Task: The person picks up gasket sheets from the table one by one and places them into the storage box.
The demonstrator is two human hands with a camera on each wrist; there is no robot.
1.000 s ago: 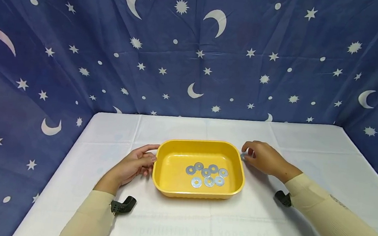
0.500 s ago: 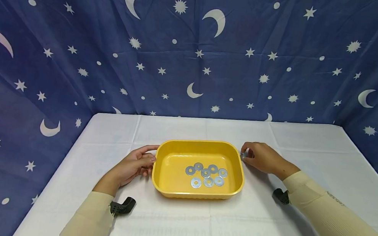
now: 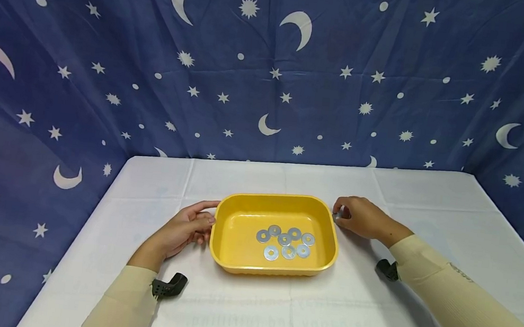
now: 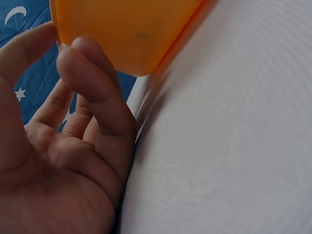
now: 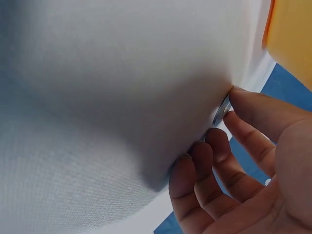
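Note:
A yellow tray (image 3: 232, 265) sits mid-table, with several flat metal washers (image 3: 270, 253) lying loose in its front right part. My left hand (image 3: 183, 228) rests beside the tray's left end, its fingertips touching the outer wall. Seen from the left wrist, the thumb (image 4: 85, 80) and a straighter finger meet the tray wall from outside, without wrapping its rim. Just off the tray's right end, my right hand (image 3: 364, 218) pinches another washer (image 5: 222, 110) between thumb and finger. That washer stands tilted against the tablecloth in the right wrist view, the other fingers curled beside it.
A white cloth (image 3: 246, 311) covers the table. Dark blue fabric (image 3: 231, 91) with moons and stars hangs behind and at both sides. Black wrist-worn pieces (image 3: 170, 285) sit on both sleeves.
The washer by the right hand lay at the fingertips a second ago; it is now pinched and tilted. The left hand and tray stay in place, while the head view shifts slightly.

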